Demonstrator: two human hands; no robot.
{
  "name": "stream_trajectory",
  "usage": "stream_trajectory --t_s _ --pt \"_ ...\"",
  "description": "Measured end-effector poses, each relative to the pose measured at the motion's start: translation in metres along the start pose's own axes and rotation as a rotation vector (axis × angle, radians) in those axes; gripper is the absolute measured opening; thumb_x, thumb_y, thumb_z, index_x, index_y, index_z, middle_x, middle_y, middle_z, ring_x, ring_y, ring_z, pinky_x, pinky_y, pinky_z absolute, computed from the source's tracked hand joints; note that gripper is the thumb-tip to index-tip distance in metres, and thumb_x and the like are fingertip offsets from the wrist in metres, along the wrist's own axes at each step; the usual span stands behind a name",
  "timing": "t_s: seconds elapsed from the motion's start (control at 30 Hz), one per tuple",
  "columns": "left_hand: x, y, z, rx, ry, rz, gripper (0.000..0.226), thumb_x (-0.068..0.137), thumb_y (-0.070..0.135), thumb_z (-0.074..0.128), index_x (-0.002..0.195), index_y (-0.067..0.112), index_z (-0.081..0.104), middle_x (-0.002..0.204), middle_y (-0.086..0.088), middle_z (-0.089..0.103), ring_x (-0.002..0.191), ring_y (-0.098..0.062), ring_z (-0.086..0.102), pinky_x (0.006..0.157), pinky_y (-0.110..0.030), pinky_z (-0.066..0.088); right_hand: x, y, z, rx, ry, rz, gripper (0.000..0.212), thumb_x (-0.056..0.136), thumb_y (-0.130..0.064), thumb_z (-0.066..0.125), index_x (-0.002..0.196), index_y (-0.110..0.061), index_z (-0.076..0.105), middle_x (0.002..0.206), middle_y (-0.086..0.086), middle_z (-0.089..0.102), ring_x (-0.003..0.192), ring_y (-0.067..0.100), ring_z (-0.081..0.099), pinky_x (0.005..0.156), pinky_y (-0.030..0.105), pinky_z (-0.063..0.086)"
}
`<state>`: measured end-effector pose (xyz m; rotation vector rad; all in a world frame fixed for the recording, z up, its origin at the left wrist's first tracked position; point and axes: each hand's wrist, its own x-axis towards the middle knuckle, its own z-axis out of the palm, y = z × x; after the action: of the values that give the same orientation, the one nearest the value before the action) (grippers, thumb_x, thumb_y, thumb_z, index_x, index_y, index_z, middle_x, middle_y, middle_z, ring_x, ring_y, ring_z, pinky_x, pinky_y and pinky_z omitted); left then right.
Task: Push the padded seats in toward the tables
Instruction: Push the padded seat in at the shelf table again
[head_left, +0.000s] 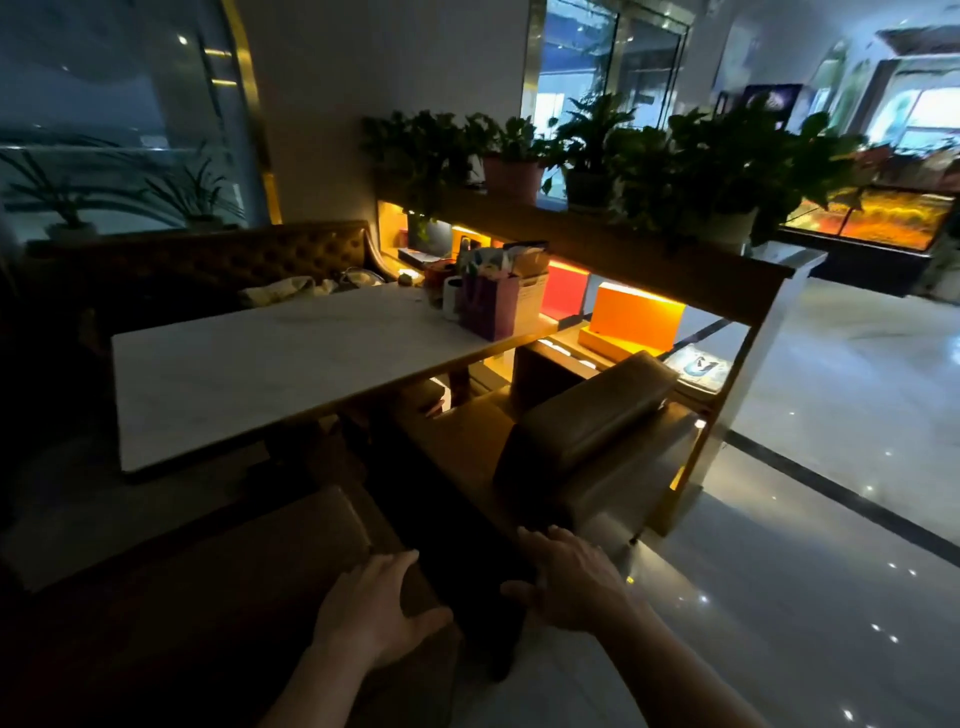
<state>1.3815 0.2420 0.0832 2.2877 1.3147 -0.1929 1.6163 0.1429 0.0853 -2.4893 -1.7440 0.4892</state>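
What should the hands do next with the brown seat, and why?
Probably press both hands forward to slide the near padded seat toward the white table. The left hand rests flat on its corner, the right hand reaches beside it, and a dark gap shows between seat and table.

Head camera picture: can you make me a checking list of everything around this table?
Surface: white marble-look rectangular table, mostly bare.
Job's things: two brown padded seats, the near one under the left hand, the far one beside the table.
Clutter: purple paper gift bag and white cup at the table's far end.
Grippers: left hand open on the near seat; right hand open, fingers spread.
Cables: nothing seen.
Surroundings: potted green plants on a lit shelf divider; glossy tiled floor.
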Motion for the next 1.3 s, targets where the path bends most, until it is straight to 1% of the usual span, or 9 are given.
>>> stream_trajectory --t_s 0.1,0.27,0.33,0.43,0.53,0.73,0.93,1.1,1.3 --pt "0.016 0.063 0.012 -0.003 -0.022 0.018 0.097 0.076 0.083 0.05 0.154 0.036 0.018 0.16 0.007 0.025 0.144 -0.019 0.027 0.116 -0.043 0.027 -0.011 0.068 -0.019 0.02 0.021 0.044 0.087 0.084 -0.075 0.053 0.156 -0.037 0.023 0.151 0.002 0.039 0.138 0.025 0.038 0.11 0.041 0.035" --pt "0.043 0.161 0.038 0.016 -0.059 0.072 0.097 0.075 0.085 0.048 0.154 0.037 0.016 0.16 0.008 0.023 0.144 -0.02 0.027 0.115 -0.043 0.027 -0.021 0.175 -0.038 0.054 0.031 0.141 0.094 0.08 -0.078 0.055 0.157 -0.04 0.018 0.161 0.007 0.028 0.146 0.031 0.029 0.117 0.049 0.03" --pt "0.053 0.192 0.049 0.029 -0.071 0.097 0.098 0.074 0.086 0.047 0.154 0.039 0.016 0.159 0.008 0.023 0.143 -0.02 0.027 0.115 -0.043 0.028 -0.022 0.207 -0.042 0.072 0.039 0.164 0.095 0.078 -0.081 0.053 0.156 -0.04 0.018 0.159 0.007 0.031 0.144 0.03 0.032 0.115 0.05 0.034" --pt "0.074 0.231 0.062 0.048 -0.079 0.125 0.097 0.075 0.085 0.047 0.154 0.038 0.016 0.159 0.008 0.023 0.143 -0.021 0.027 0.115 -0.043 0.028 -0.018 0.247 -0.047 0.097 0.041 0.19 0.094 0.079 -0.081 0.052 0.156 -0.041 0.016 0.164 0.006 0.023 0.148 0.031 0.026 0.117 0.052 0.032" --pt "0.102 0.262 0.073 0.051 -0.069 0.153 0.097 0.075 0.084 0.048 0.154 0.038 0.015 0.16 0.007 0.022 0.144 -0.02 0.027 0.117 -0.043 0.024 -0.007 0.281 -0.05 0.111 0.041 0.206 0.093 0.08 -0.08 0.052 0.157 -0.041 0.017 0.164 0.005 0.025 0.146 0.03 0.031 0.116 0.048 0.035" --pt "0.18 0.306 0.103 0.002 -0.037 0.167 0.094 0.079 0.077 0.053 0.155 0.037 0.014 0.162 0.004 0.018 0.147 -0.02 0.02 0.12 -0.042 0.019 0.044 0.345 -0.045 0.118 -0.012 0.222 0.091 0.079 -0.078 0.055 0.155 -0.04 0.022 0.159 0.003 0.033 0.141 0.027 0.035 0.113 0.046 0.038" --pt "0.269 0.332 0.123 -0.087 -0.081 0.106 0.095 0.079 0.078 0.052 0.155 0.038 0.013 0.164 0.005 0.013 0.148 -0.021 0.016 0.12 -0.04 0.018 0.125 0.396 -0.064 0.039 -0.176 0.222 0.088 0.086 -0.073 0.052 0.158 -0.037 0.017 0.163 0.008 0.024 0.145 0.03 0.028 0.117 0.044 0.032" --pt "0.329 0.342 0.129 -0.089 -0.09 0.031 0.096 0.079 0.079 0.05 0.156 0.036 0.011 0.165 0.003 0.01 0.149 -0.022 0.015 0.12 -0.04 0.018 0.196 0.435 -0.07 0.037 -0.185 0.167 0.088 0.084 -0.076 0.051 0.157 -0.036 0.02 0.155 0.006 0.034 0.135 0.025 0.038 0.109 0.041 0.04" --pt "0.378 0.352 0.133 -0.121 -0.081 -0.061 0.095 0.08 0.076 0.054 0.155 0.038 0.01 0.164 0.005 0.01 0.149 -0.021 0.014 0.119 -0.04 0.02 0.26 0.468 -0.063 0.05 -0.237 0.115 0.09 0.083 -0.077 0.051 0.157 -0.036 0.02 0.164 0.007 0.022 0.146 0.029 0.029 0.116 0.046 0.035"
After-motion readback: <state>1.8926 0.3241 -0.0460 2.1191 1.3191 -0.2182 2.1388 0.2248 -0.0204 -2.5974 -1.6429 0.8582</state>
